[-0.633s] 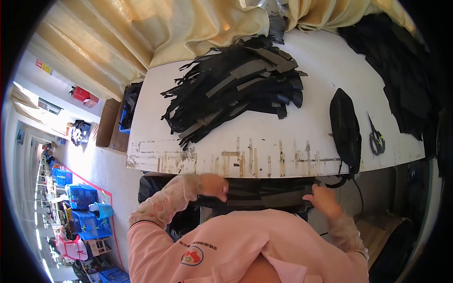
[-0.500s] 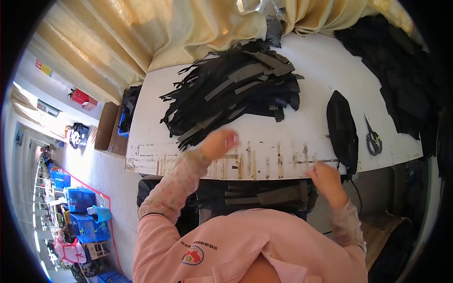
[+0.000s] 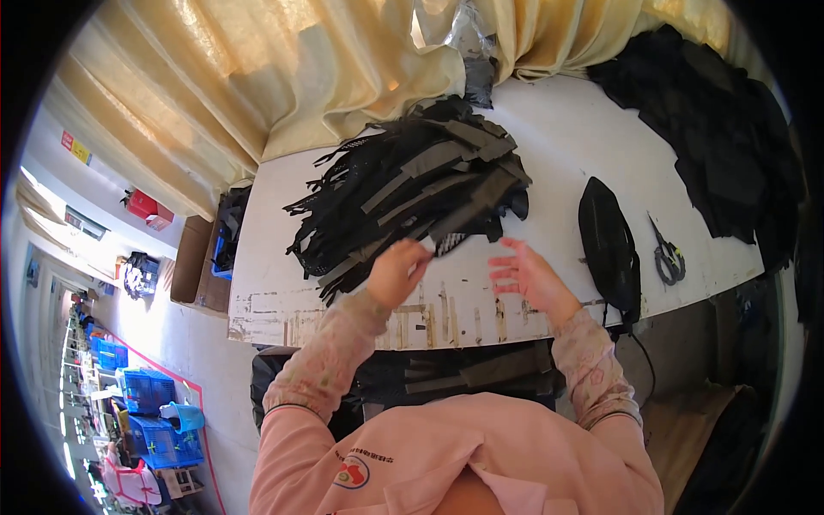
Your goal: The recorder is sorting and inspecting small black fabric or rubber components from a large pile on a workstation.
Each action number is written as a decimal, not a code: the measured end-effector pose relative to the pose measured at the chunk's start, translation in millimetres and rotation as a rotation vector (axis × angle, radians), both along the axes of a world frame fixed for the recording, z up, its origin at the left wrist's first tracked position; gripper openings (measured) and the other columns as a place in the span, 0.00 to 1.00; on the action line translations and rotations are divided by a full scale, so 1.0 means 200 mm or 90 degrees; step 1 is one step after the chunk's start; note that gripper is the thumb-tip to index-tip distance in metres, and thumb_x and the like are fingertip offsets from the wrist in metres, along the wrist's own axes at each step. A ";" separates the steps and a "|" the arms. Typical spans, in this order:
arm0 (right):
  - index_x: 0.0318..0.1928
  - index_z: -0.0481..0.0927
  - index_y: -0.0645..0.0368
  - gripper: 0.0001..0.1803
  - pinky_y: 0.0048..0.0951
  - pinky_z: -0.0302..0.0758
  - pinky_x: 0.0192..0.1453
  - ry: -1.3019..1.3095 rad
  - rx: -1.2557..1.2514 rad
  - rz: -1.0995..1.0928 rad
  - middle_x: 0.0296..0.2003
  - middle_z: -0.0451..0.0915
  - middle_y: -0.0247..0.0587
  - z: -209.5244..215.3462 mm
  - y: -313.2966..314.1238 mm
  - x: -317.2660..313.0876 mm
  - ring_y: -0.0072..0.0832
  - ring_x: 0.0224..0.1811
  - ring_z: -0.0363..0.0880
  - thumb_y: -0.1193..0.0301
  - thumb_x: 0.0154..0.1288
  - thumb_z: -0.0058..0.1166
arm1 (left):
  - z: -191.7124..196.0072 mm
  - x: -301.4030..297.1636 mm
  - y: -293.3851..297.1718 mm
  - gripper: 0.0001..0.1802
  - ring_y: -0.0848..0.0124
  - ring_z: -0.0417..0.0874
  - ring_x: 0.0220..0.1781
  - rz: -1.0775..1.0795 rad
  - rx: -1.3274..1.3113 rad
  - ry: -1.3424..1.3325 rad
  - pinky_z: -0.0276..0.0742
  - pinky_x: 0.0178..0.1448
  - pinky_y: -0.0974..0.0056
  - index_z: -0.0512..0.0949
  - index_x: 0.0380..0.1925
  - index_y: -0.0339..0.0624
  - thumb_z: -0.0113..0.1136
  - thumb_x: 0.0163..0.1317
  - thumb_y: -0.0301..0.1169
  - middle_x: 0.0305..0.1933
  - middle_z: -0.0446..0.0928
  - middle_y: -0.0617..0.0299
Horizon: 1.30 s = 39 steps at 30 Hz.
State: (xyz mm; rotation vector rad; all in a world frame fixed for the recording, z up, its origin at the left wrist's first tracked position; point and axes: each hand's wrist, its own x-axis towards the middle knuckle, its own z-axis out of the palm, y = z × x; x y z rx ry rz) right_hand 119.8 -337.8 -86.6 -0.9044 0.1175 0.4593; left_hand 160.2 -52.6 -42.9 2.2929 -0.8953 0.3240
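My left hand point(image 3: 398, 273) is closed at the near edge of a heap of black fabric pieces point(image 3: 386, 202). Its fingertips pinch the end of a black fabric piece point(image 3: 459, 225) with a grey strip, slightly blurred, that lies over the heap. A little to the right, my right hand point(image 3: 528, 279) hovers over the white table, fingers spread and holding nothing. Many of the heaped pieces have greyish strips along them, and their left ends are ragged and mesh-like.
The white table point(image 3: 566, 129) carries a dark elongated pouch-like piece point(image 3: 609, 245), scissors point(image 3: 668, 257) and a larger black fabric pile point(image 3: 721, 137) at the far right. Tape marks line its near edge. More black pieces point(image 3: 463, 369) lie below that edge. Yellow curtains point(image 3: 326, 77) hang behind.
My left hand has moved to the heap and taken hold of a fabric piece. My right hand has come up and left from the table edge, its fingers opening.
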 end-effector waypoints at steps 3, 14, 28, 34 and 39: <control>0.52 0.73 0.56 0.27 0.37 0.77 0.46 0.057 0.100 -0.090 0.46 0.76 0.43 -0.03 -0.04 0.08 0.31 0.46 0.76 0.45 0.68 0.44 | -0.12 -0.22 0.10 0.08 0.56 0.78 0.39 -0.059 0.097 0.008 0.75 0.42 0.57 0.78 0.34 0.43 0.61 0.52 0.26 0.37 0.77 0.57; 0.52 0.71 0.59 0.22 0.29 0.76 0.41 -0.007 -0.077 -0.159 0.41 0.78 0.36 -0.03 0.19 -0.15 0.24 0.40 0.78 0.71 0.59 0.62 | -0.06 -0.20 -0.16 0.14 0.62 0.75 0.49 0.006 -0.179 0.284 0.72 0.52 0.61 0.75 0.43 0.40 0.60 0.58 0.32 0.46 0.75 0.56; 0.53 0.70 0.57 0.21 0.40 0.73 0.32 -0.561 -0.917 -0.247 0.33 0.78 0.49 0.06 0.18 -0.25 0.46 0.31 0.78 0.75 0.59 0.54 | -0.17 -0.23 -0.47 0.09 0.82 0.71 0.28 -0.010 -0.334 0.503 0.69 0.32 0.73 0.73 0.28 0.37 0.65 0.57 0.28 0.24 0.73 0.69; 0.34 0.76 0.57 0.03 0.38 0.72 0.28 -0.647 -0.867 -0.180 0.24 0.77 0.46 0.16 0.12 -0.19 0.45 0.25 0.76 0.73 0.60 0.55 | -0.10 -0.28 -0.43 0.11 0.69 0.72 0.23 0.004 -0.245 0.438 0.70 0.29 0.65 0.73 0.26 0.37 0.67 0.54 0.29 0.22 0.74 0.57; 0.23 0.72 0.59 0.12 0.25 0.65 0.24 -0.346 -0.596 -0.162 0.18 0.71 0.33 0.04 0.07 -0.14 0.23 0.19 0.69 0.70 0.61 0.53 | 0.00 -0.43 -0.46 0.10 0.53 0.75 0.26 -0.055 -0.137 0.175 0.71 0.29 0.58 0.72 0.26 0.39 0.65 0.54 0.29 0.26 0.73 0.53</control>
